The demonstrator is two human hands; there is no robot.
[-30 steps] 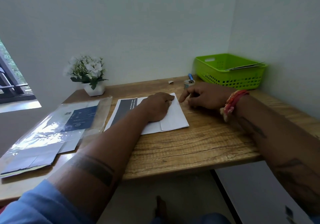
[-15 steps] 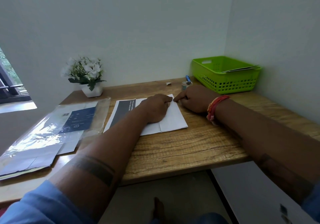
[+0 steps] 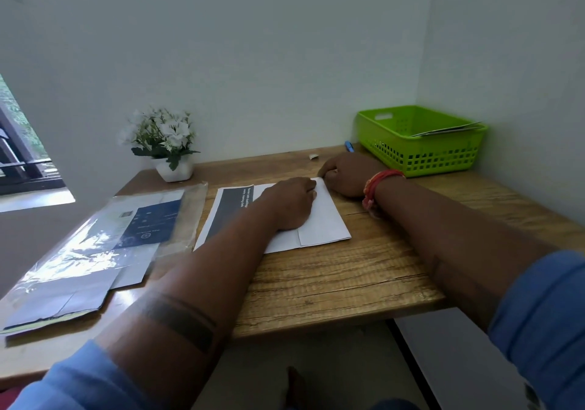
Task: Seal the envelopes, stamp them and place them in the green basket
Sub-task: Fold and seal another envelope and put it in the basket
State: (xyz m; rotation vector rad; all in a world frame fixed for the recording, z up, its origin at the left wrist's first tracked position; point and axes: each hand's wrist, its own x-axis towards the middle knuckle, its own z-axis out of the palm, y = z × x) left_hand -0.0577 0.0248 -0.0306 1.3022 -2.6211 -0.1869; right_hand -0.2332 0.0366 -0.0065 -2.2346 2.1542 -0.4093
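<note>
White paper envelope (image 3: 323, 219): flat at mid-desk on the wooden plank desktop (image 3: 332, 276), flap side up, lying over the right part of a printed sheet with a dark band (image 3: 229, 210)

Left hand (image 3: 289, 203): knuckles up on the envelope's left half, fingers curled under and pressing down on the paper, tips near the envelope's far edge; whether anything is pinched, cannot tell

Right hand (image 3: 346, 173): on the desktop at the envelope's far right corner, fingers bent inward, fingertips touching that corner's edge; whether holding anything underneath, cannot tell. Red thread band (image 3: 378, 184) around the wrist, just right of the envelope

Green perforated plastic basket (image 3: 421, 153): far right of the envelope, in the wall corner, with flat envelopes (image 3: 449, 130) resting across its right rim

Blue-tipped pen or glue stick (image 3: 349, 146): beyond the envelope, between the right hand and the basket, mostly hidden by the hand

Small white scrap (image 3: 313, 156): on the desktop beyond the envelope, near the wall

White ceramic pot of white artificial flowers (image 3: 167, 146): far left of the envelope, against the back wall

Clear plastic sleeve with dark blue printed papers (image 3: 110, 241): left of the envelope, just beside the printed sheet, reaching to the desk's near left edge

Blue sleeves (image 3: 544, 321): on both forearms, nearer than the envelope, at the lower corners of the view
</note>
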